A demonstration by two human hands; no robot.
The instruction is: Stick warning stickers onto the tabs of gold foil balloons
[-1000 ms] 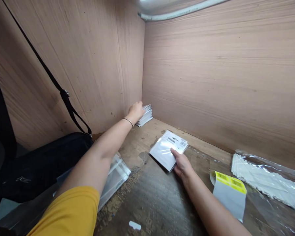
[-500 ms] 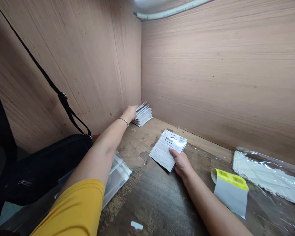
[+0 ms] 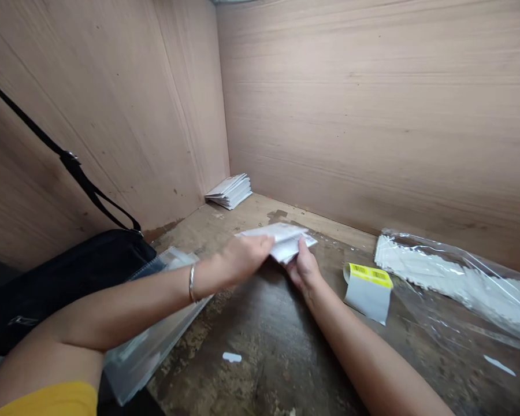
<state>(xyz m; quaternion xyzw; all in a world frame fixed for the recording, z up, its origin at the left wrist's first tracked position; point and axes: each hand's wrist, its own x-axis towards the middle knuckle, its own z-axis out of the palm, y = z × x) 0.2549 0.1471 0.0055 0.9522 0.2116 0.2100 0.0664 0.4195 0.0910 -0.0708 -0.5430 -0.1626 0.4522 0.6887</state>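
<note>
Far left stands a stack of cards [image 3: 229, 192]; judged light, fairly stiff, probably slippery, best taken by the edges. Nearer, mid-scene, the left hand [image 3: 245, 258], blurred, appears closed on the left side of the held cards [image 3: 281, 233]. The right hand [image 3: 304, 268] pinches their right side, thumb above, fingers below.

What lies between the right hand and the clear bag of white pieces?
A curled sheet with yellow barcode labels lies between the right hand and the clear bag, in the head view.
</note>
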